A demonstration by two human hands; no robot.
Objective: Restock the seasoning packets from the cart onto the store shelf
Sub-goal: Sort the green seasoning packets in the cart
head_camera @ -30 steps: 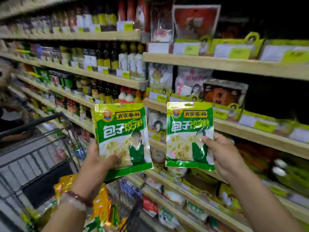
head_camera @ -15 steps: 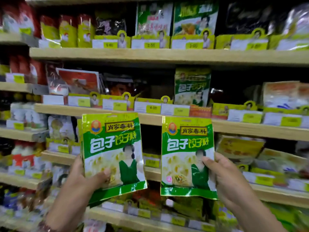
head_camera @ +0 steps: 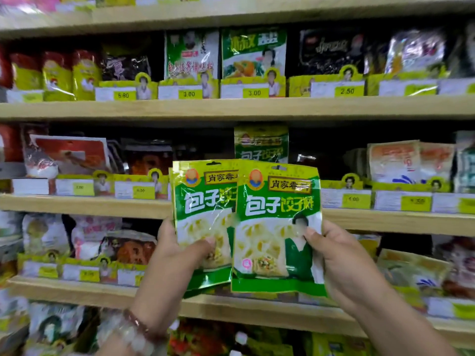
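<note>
At the far left, red and yellow bags (head_camera: 56,73) stand on the upper wooden shelf (head_camera: 231,109), with yellow price tags (head_camera: 123,95) clipped along its front edge. Below them, blurred pouches (head_camera: 66,155) fill the middle shelf (head_camera: 84,205), and more pale bags (head_camera: 43,235) sit one level lower. Moving toward the centre, the left hand (head_camera: 174,255), a beaded bracelet (head_camera: 136,322) on its wrist, grips the left seasoning packet (head_camera: 203,214) by its lower part: the thumb lies across the front and the other fingers are curled behind it, mostly hidden. That green and white packet is held upright in front of the middle shelf edge. Its right side is overlapped by the right seasoning packet (head_camera: 275,227), which sits in front and touches it. Directly behind and above both, a matching packet (head_camera: 261,145) stands on the middle shelf. The right hand (head_camera: 344,263) pinches the front packet at its right edge, thumb pressed on the front, the remaining fingers behind and out of sight. Further right, orange and white bags (head_camera: 408,163) lean on the middle shelf, and a tag (head_camera: 347,91) reading 2.50 hangs on the upper one.
</note>
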